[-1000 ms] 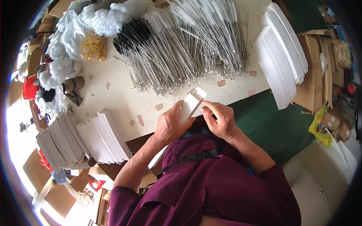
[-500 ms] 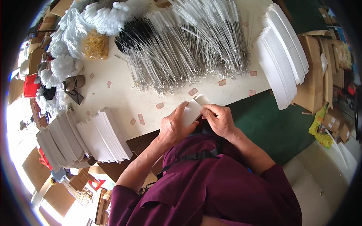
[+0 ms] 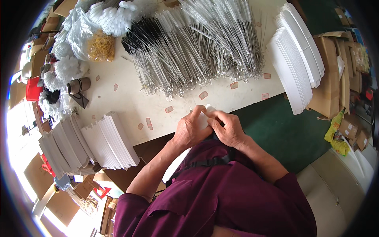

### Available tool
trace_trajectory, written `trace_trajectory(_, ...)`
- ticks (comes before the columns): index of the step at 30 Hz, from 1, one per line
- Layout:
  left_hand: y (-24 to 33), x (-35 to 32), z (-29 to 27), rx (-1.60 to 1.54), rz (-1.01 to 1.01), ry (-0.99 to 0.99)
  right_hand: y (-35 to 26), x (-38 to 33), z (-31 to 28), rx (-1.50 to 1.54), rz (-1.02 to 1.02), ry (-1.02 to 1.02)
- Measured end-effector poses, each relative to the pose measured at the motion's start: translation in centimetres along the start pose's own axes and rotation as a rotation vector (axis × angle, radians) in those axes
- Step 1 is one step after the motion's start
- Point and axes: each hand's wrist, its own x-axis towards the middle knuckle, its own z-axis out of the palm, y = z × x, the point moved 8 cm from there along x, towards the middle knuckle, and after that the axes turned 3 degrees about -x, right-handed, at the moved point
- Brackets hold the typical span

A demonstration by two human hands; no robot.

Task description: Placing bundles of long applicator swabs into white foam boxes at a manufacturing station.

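Note:
Close in front of my body, at the table's near edge, both hands work on a white card piece [image 3: 202,121]. My left hand [image 3: 190,129] is closed round its left side, thumb and fingers pressed on it. Against its right end, my right hand [image 3: 229,129] pinches with bent fingers. Most of the piece is hidden behind the fingers. A white strip [image 3: 176,165] shows below my left wrist, against my apron; whether it belongs to the same piece I cannot tell. Beyond the hands lie many thin wire brushes [image 3: 193,55] with looped ends, some black-bristled, most of them white.
Stacks of white card pieces stand on the left [image 3: 108,140] and right [image 3: 294,67] of the table [image 3: 118,102]. At the back left are a bag of yellow rubber bands [image 3: 101,45], bundled clear plastic [image 3: 110,19] and a metal cup [image 3: 79,85]. A cardboard box [image 3: 327,75] stands at right.
My hands have drawn closer together and tightened over the white card piece, so less of it shows. A white strip has come into view below my left wrist.

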Motion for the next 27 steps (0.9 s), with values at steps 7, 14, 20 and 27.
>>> trace_trajectory(7, 0.1, -0.1, 0.1, 0.045, 0.025, 0.048, 2.2, -0.9, 1.1, 0.358, 0.181, 0.102)
trace_trajectory(14, -0.2, -0.3, 0.4, 0.024, -0.013, 0.055, -1.3, -0.6, 0.1, -0.215, -0.184, 0.138)
trace_trajectory(20, -0.3, -0.4, 1.0, 0.051, -0.082, 0.037, 0.4, -0.2, 0.2, -0.015, -0.016, 0.138)
trace_trajectory(27, -0.5, -1.1, 1.4, 0.126, 0.071, 0.155, 1.3, -0.1, 1.0, 0.141, 0.252, 0.045)
